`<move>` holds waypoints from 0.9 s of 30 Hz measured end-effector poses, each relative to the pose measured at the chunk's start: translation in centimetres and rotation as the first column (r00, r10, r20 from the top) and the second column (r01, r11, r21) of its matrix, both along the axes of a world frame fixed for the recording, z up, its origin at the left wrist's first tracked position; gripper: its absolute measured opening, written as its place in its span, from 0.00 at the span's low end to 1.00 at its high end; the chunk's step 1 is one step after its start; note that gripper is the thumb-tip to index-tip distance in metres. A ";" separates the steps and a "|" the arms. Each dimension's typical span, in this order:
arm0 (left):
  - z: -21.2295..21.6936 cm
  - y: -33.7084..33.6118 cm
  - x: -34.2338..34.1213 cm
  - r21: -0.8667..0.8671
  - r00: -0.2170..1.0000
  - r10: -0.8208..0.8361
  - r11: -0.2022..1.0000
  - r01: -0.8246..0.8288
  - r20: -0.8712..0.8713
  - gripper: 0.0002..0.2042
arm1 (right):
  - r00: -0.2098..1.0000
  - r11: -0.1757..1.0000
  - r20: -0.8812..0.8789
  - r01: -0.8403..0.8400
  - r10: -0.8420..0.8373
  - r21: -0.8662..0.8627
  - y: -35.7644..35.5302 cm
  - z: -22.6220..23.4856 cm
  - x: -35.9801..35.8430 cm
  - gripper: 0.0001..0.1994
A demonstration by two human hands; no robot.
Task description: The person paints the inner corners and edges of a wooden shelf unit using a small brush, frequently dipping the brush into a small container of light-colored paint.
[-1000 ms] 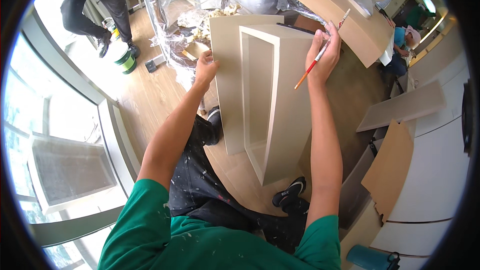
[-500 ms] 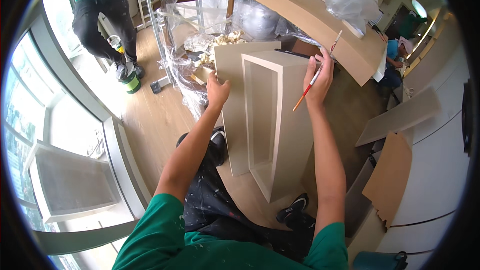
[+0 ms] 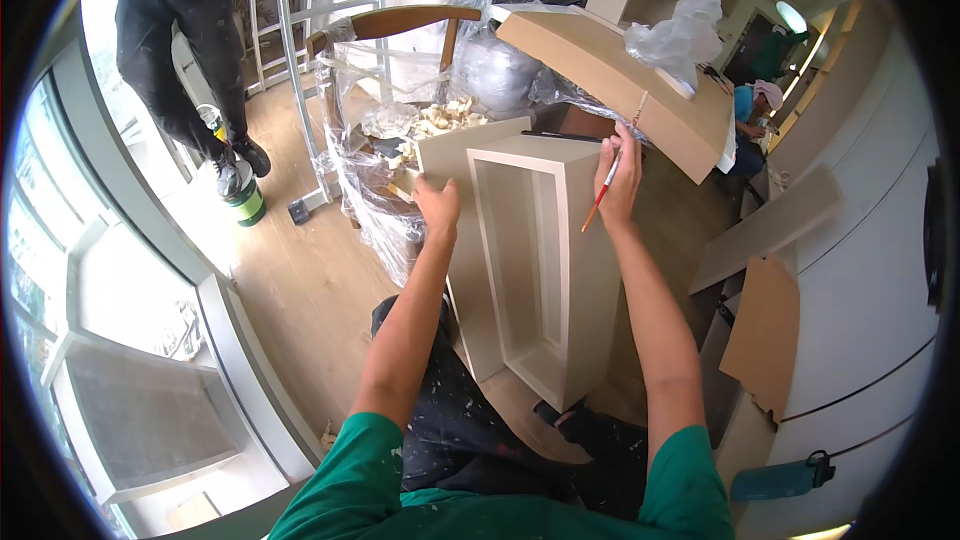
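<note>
A beige drawer-like box (image 3: 592, 290) stands on end on the floor in front of me, its hollow side showing. Along its left runs a wider flat beige panel (image 3: 460, 270); whether the two are joined I cannot tell. My left hand (image 3: 437, 206) is closed on the panel's left edge near the top. At the box's upper right corner, my right hand (image 3: 621, 183) is closed around a slim paintbrush (image 3: 602, 193) with a red and orange handle, slanting down to the left. A thin black strip-like object (image 3: 562, 136) lies across the box's top end.
A plastic-draped wooden chair (image 3: 415, 18) holds crumpled scraps. Beyond the box are a large cardboard piece (image 3: 610, 65) and a stepladder (image 3: 300, 90). One person (image 3: 185, 40) stands at the left beside a green bucket (image 3: 245, 202); another (image 3: 752, 120) crouches far right. A teal bottle (image 3: 775, 481) is nearby.
The view has shifted, and the top of the box and panel now tilts closer to me. Both hands have come lower and nearer with it, keeping their holds.
</note>
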State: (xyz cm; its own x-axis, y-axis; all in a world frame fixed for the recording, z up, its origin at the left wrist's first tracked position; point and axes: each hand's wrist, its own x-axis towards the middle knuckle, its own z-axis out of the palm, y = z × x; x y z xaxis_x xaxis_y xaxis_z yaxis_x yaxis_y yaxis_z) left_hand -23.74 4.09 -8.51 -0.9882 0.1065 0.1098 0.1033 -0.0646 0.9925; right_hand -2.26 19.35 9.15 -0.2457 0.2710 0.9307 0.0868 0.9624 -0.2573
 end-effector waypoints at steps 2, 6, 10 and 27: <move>-0.3 -0.6 0.6 -0.001 1.000 -0.015 1.000 0.015 -0.001 0.34 | 0.999 1.000 0.040 0.007 -0.006 -0.003 0.2 -0.6 0.3 0.20; -0.5 -2.2 -0.3 -0.005 0.996 -0.060 0.998 0.060 -0.065 0.28 | 0.999 0.999 -0.024 -0.023 0.022 -0.046 0.0 -0.5 -0.3 0.19; -0.5 -3.2 -1.1 -0.122 0.968 0.003 0.992 -0.034 -0.252 0.22 | 0.997 0.998 -0.058 -0.044 0.041 -0.042 -0.2 -0.5 0.1 0.19; 2.2 -3.2 -4.9 -0.007 0.992 -0.059 0.998 0.058 -0.115 0.17 | 0.826 0.529 -0.248 -0.525 0.507 -0.667 -21.8 -11.3 9.3 0.21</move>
